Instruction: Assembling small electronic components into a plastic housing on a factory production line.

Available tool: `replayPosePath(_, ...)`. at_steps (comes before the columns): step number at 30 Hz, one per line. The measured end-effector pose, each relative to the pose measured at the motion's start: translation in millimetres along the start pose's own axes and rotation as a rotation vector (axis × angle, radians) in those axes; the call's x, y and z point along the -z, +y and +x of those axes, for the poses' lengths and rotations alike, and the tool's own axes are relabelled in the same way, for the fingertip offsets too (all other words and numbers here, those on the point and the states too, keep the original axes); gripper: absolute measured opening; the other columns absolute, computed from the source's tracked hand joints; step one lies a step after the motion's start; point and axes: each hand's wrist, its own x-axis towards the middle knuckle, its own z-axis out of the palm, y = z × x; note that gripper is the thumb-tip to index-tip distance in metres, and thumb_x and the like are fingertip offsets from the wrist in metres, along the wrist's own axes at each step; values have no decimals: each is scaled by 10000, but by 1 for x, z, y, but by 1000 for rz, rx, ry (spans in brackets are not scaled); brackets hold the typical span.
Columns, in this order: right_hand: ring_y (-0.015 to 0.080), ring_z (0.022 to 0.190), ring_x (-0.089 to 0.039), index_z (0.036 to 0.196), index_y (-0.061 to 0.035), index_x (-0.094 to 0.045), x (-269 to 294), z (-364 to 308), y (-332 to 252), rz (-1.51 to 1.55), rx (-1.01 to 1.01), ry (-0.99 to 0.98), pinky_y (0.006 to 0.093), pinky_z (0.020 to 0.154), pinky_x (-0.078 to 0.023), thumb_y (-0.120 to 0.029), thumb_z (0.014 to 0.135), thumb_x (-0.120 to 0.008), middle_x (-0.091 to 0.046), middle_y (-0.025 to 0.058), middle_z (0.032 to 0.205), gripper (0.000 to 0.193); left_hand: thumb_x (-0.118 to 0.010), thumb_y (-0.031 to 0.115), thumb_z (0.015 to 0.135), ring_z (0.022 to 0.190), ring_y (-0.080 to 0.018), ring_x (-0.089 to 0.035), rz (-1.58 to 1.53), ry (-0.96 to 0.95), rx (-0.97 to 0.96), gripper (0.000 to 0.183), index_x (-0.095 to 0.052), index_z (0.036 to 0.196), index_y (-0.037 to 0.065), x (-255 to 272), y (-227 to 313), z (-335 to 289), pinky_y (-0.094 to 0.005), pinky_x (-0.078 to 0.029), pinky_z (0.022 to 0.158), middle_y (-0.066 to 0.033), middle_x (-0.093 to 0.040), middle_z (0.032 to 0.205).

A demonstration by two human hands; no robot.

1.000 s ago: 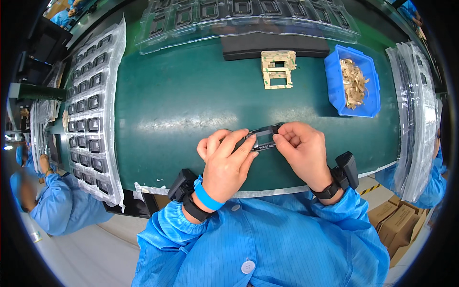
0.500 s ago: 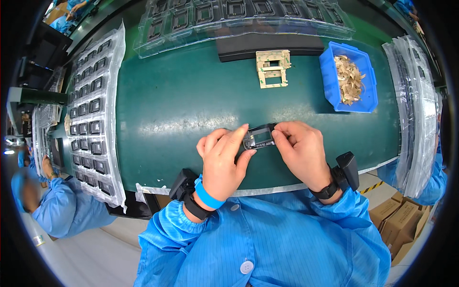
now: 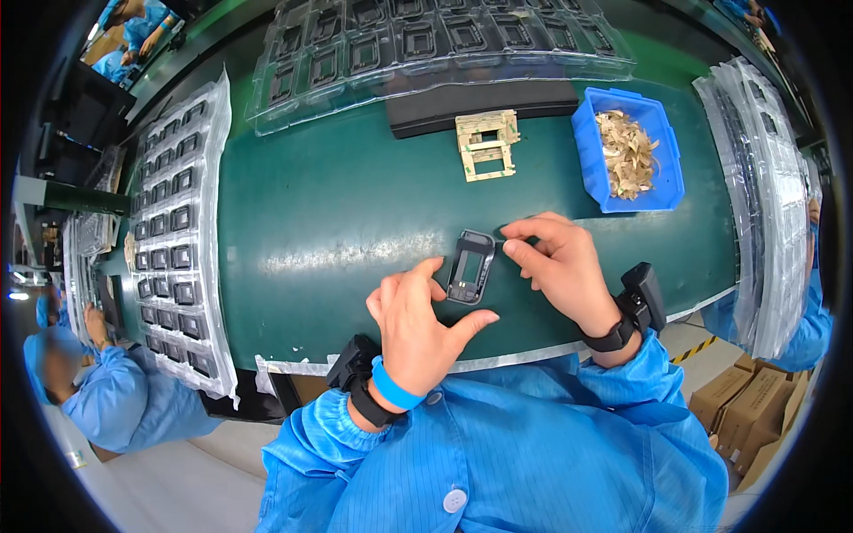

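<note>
A small black rectangular plastic frame (image 3: 472,266) with an opening in its middle lies on the green mat between my hands, slightly tilted from upright. My left hand (image 3: 415,313) is beside its left edge, thumb and fingers spread apart, holding nothing. To the right of the frame's upper corner, my right hand (image 3: 553,262) has thumb and forefinger pinched together. A tiny dark bit shows at those fingertips, too small to name. Beyond the hands lies a stack of cream adhesive frames (image 3: 488,167) with green marks.
A blue bin (image 3: 670,188) with peeled paper strips stands at the right. Behind the adhesive stack is a flat black box (image 3: 426,119), near a clear tray (image 3: 355,86) of black frames. Filled trays flank the green mat (image 3: 293,195). A co-worker (image 3: 115,391) sits at far left.
The black frame has turned from lying sideways to nearly upright and rests on the mat. My left hand has let go and opened; my right hand has come away from the frame, still pinched.
</note>
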Motion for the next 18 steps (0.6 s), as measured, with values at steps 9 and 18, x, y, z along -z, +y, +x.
replayPosePath(9, 151, 586, -618, 994, -21, -728, -5, 10, -3, -80, -33, -107, 284, 529, -489, -129, 852, -719, -618, 86, 791, 179, -647, 137, 889, 906, -241, -528, -81, 2, -84, 177, -729, 1043, 103, -4, -19, 57, -383, -337, 807, -27, -619, 912)
replayPosePath(18, 168, 606, -602, 959, -33, -731, -11, 12, 5, -195, 106, -49, 298, 554, -470, -127, 827, -736, -624, 87, 769, 162, -687, 149, 860, 883, -224, -502, -59, -18, -111, 135, -752, 976, 126, -6, -19, 62, -376, -322, 787, 0, -604, 852)
